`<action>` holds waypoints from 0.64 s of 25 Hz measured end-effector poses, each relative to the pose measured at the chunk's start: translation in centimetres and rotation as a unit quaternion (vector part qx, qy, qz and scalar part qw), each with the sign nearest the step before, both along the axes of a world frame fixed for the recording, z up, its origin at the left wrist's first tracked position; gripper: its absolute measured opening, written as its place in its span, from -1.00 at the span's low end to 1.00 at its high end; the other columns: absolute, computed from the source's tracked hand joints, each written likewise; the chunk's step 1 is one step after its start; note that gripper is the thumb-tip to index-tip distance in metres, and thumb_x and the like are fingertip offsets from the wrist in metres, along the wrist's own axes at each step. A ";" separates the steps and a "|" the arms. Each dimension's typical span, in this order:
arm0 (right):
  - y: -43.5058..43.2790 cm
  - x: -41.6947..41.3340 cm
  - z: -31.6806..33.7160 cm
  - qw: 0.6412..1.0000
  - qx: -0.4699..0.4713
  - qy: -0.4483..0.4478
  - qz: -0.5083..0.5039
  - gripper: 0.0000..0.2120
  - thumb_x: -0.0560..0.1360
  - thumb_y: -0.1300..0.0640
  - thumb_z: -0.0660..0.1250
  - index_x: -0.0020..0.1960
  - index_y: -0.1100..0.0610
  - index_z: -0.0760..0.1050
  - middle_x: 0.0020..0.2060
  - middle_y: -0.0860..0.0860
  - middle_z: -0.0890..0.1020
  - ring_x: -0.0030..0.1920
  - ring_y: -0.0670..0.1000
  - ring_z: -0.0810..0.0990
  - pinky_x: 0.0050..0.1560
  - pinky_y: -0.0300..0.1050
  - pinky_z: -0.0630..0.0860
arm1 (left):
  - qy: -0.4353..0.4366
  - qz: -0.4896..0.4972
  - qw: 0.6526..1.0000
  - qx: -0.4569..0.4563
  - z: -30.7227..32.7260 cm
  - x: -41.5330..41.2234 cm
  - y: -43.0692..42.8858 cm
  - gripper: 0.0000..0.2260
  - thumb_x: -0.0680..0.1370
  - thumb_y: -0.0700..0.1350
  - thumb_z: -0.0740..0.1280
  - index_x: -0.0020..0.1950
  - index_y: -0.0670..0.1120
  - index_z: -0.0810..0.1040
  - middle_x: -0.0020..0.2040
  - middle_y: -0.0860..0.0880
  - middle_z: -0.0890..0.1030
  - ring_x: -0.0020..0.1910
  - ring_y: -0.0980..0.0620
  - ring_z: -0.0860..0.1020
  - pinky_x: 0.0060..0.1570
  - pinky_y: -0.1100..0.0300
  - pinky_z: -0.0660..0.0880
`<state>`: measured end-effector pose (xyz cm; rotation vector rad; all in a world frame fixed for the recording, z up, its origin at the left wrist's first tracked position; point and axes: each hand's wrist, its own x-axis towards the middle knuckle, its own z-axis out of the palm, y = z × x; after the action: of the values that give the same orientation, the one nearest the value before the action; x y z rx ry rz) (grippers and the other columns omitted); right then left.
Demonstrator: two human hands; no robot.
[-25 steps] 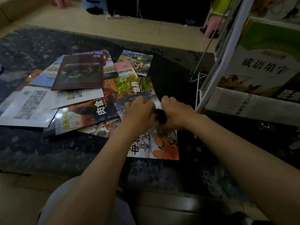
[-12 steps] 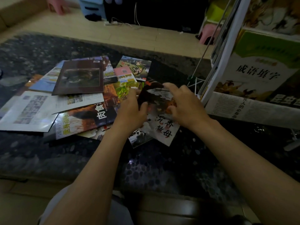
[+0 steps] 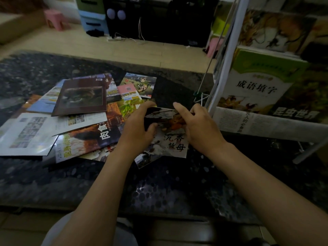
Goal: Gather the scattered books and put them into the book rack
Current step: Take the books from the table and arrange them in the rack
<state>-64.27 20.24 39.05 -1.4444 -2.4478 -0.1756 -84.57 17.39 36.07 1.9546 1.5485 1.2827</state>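
Note:
A thin picture book (image 3: pixel 170 139) with black characters on a white cover is tilted up off the dark table (image 3: pixel 159 189). My left hand (image 3: pixel 138 126) grips its left edge, thumb on the cover. My right hand (image 3: pixel 197 128) holds its right edge, index finger stretched over the top. A second thin book (image 3: pixel 145 159) pokes out beneath it. Several more books lie scattered to the left, among them a brown-covered one (image 3: pixel 81 96) and one with white characters (image 3: pixel 88 139). The white book rack (image 3: pixel 229 55) stands at the right with books in it, a green-and-white one (image 3: pixel 257 80) in front.
A white wire foot of the rack (image 3: pixel 200 98) rests on the table just beyond my right hand. On the wooden floor behind the table are a pink stool (image 3: pixel 55 18), blue drawers (image 3: pixel 94 23) and cables (image 3: pixel 124 39). The table's near edge (image 3: pixel 106 210) runs below my forearms.
Both hands have lifted the white-covered book off the pile and turned it upright toward me, moving slightly right toward the rack. The view has tilted up.

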 end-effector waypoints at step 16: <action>3.0 13.2 28.2 0.968 0.227 0.108 -0.025 -0.44 0.54 0.23 0.35 0.50 0.01 0.32 0.07 0.17 0.38 0.00 0.12 0.41 0.00 -0.02 0.44 | 0.142 -0.017 0.973 0.184 29.5 12.1 5.0 -0.32 0.48 -0.34 0.32 0.53 -0.01 0.16 0.33 -0.12 0.45 0.27 -0.06 0.45 0.26 0.17 0.43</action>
<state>-51.04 23.25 67.25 -1.2465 -2.0266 -0.5226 -72.50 22.42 65.53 2.4777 1.4711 1.4058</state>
